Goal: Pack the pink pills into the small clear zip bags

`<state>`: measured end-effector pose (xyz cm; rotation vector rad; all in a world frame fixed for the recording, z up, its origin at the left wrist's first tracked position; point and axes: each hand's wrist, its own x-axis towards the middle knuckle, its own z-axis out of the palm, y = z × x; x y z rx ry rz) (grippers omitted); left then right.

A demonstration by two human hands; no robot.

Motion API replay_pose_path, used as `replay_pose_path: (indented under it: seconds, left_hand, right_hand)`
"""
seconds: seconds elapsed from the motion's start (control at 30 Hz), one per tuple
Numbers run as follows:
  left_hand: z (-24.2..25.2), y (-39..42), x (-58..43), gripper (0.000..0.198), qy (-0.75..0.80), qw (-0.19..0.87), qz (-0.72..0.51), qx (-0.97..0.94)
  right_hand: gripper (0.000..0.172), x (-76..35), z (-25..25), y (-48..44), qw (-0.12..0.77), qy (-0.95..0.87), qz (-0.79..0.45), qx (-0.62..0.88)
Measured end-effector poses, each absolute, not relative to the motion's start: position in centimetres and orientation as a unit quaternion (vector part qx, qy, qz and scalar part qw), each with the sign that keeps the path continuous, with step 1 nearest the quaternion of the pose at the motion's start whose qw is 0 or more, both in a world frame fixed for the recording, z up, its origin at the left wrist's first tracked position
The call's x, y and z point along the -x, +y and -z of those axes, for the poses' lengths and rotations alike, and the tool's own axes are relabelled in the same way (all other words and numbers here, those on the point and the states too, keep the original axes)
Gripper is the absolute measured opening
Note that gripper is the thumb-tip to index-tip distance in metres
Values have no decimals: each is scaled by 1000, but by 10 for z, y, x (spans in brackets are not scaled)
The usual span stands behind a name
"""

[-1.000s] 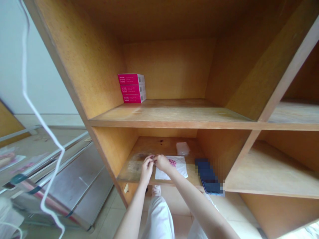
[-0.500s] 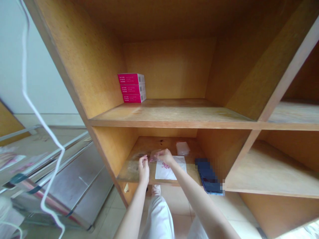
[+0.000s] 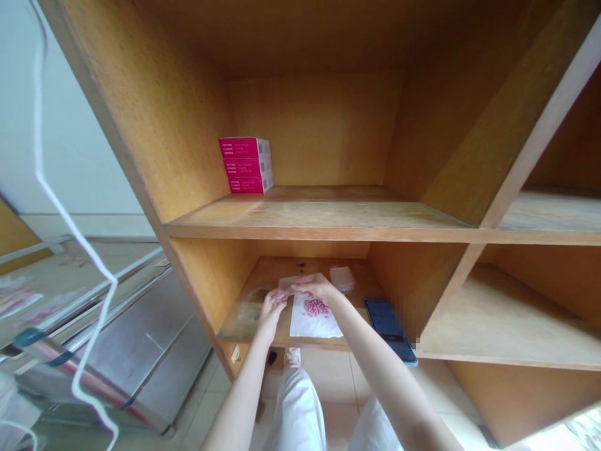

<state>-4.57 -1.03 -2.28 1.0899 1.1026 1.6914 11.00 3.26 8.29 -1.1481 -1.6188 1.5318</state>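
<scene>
A small clear plastic bag (image 3: 287, 283) is held between my two hands, above the lower shelf. My left hand (image 3: 272, 308) pinches its near left side, and something pink shows at those fingertips. My right hand (image 3: 319, 285) grips the bag's right part, fingers pointing left. Just below the right hand lies a sheet of white paper (image 3: 305, 327) bearing a heap of small round pink pellets (image 3: 316, 307). My right hand and forearm cover the paper's right side. Behind that hand rests a stack of clear plastic bags (image 3: 342, 279).
A dark phone-like item (image 3: 382, 316), partly pixelated, lies at the lower shelf's right. Three pink boxes (image 3: 245, 166) stand stacked on the upper shelf (image 3: 328, 210). Left of the wooden cabinet are a metal cart (image 3: 141, 351) and a hanging white cable (image 3: 75, 225).
My hands have come closer together around the bag, and the right hand has shifted slightly. More of the pink heap shows now, and the bag is spread out flatter.
</scene>
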Motion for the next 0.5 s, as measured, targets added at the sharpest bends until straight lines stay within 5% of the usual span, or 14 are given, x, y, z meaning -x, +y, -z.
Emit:
replay_pose_path:
  seconds: [0.17, 0.5]
  left_hand:
    - [-4, -23, 39, 42, 325, 583, -565, -484]
    - [-2, -30, 41, 61, 268, 599, -580, -482]
  right_hand:
    - [26, -112, -75, 31, 259, -565, -702, 347]
    - [26, -105, -72, 19, 218, -517, -751, 347]
